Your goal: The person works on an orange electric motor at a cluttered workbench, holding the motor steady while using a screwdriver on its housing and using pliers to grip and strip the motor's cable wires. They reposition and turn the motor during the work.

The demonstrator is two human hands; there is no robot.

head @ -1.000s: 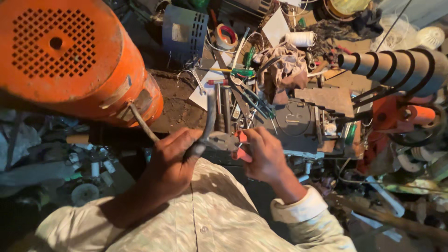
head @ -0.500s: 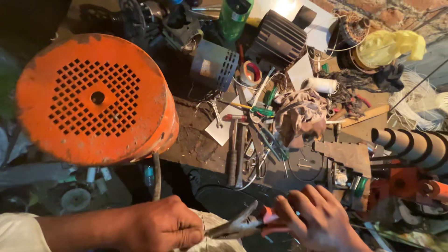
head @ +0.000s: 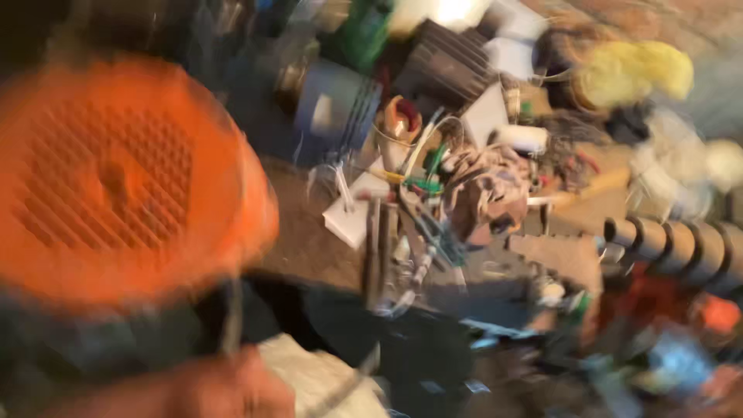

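Change: since the earlier frame the right hand was lost from view and the view was blurred.
Left hand (head: 193,391): seen at the bottom edge, closed on a thin metal tool (head: 231,321); exact grip could not be told.
Orange fan cover (head: 116,182): placed at the left, above the hand.
Blue-grey box (head: 333,108): contents blurred.
White paper (head: 352,217): laid among tools mid-bench.
Yellow bag (head: 635,73): upper right.
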